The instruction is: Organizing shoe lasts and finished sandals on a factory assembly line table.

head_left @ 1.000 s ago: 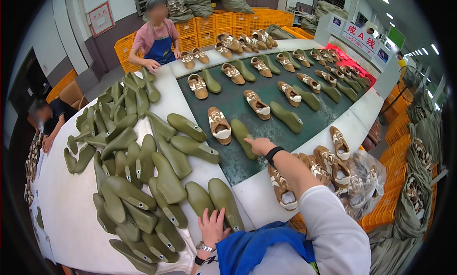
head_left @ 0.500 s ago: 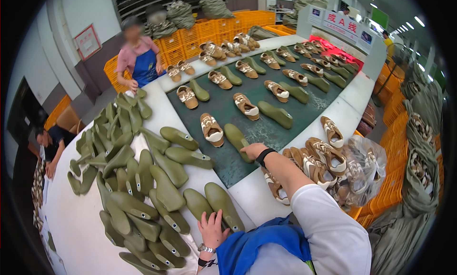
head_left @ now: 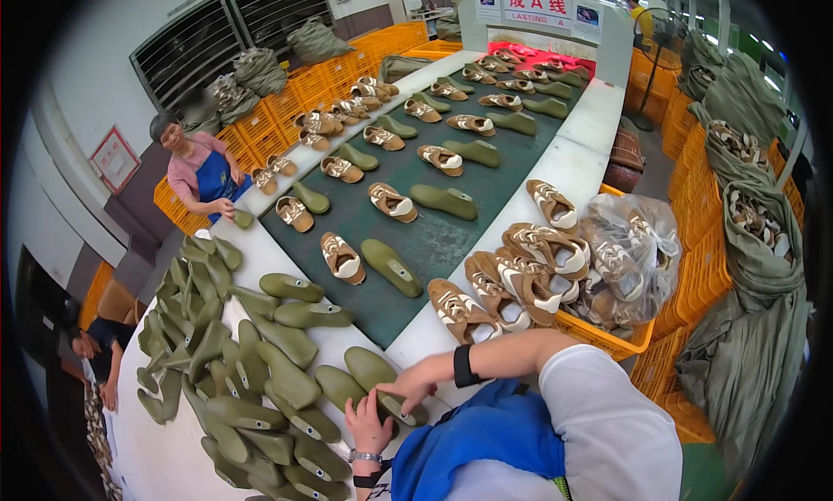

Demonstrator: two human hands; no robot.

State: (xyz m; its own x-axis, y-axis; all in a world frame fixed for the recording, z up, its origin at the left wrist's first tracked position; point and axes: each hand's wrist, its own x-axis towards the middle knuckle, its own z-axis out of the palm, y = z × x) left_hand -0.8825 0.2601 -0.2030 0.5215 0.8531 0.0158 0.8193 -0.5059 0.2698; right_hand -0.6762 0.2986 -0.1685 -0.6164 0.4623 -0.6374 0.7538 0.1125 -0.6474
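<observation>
Two olive-green shoe lasts lie side by side at the table's near edge, a left last and a right last. My left hand rests on the near end of this pair, fingers apart and stretched out. Over the right last comes my right hand, its fingers curved around the near part; its index finger almost meets my left fingertips. On the green belt, a brown-and-white shoe upper and a green last stand closest to me. More uppers and lasts sit in rows behind them.
A big pile of lasts covers the white table to the left. Several uppers crowd the right ledge, beside a plastic bag of shoes in an orange crate. A co-worker in a blue apron holds a last across the belt.
My right hand has let go of a last on the belt and come back to the pair beside my left hand. The view has turned, and the co-worker's hand now holds a last.
</observation>
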